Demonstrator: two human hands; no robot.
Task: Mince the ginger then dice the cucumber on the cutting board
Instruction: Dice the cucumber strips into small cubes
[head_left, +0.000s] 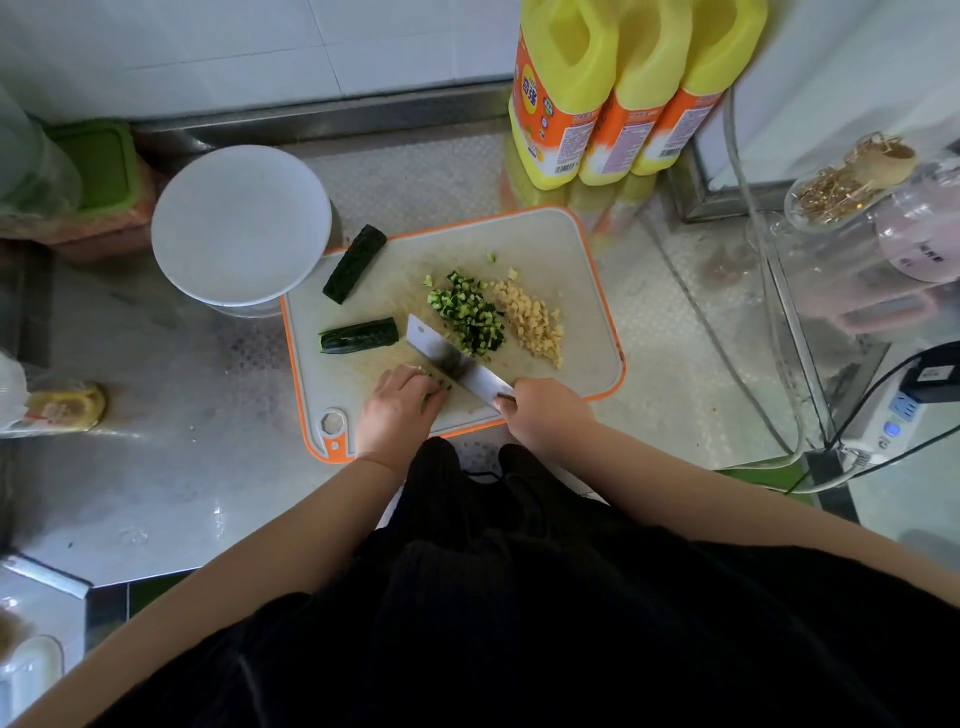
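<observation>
Head view, and both hands are working at the near edge of the cutting board (582, 249): the right hand (545, 413) is wrapped round the handle of the knife (457, 366), blade angled across the board, while the left hand (400, 408) curls its fingers down on a small piece of cucumber right against the blade, mostly hidden under the fingers. Just beyond the blade sits a heap of diced cucumber (467, 317), and touching it on the board's right side is a pile of minced ginger (532, 319), so the ginger looks finished and the dicing is well under way. Plenty left, I'd judge: one cucumber chunk (358, 335) lies on the board's left side, and another chunk (354, 264) rests at its far left corner. Off that corner, on the table (182, 467), stands a white bowl (241, 223), apparently holding nothing. Behind the board, three yellow bottles (613, 98) stand closed, contents not visible.
</observation>
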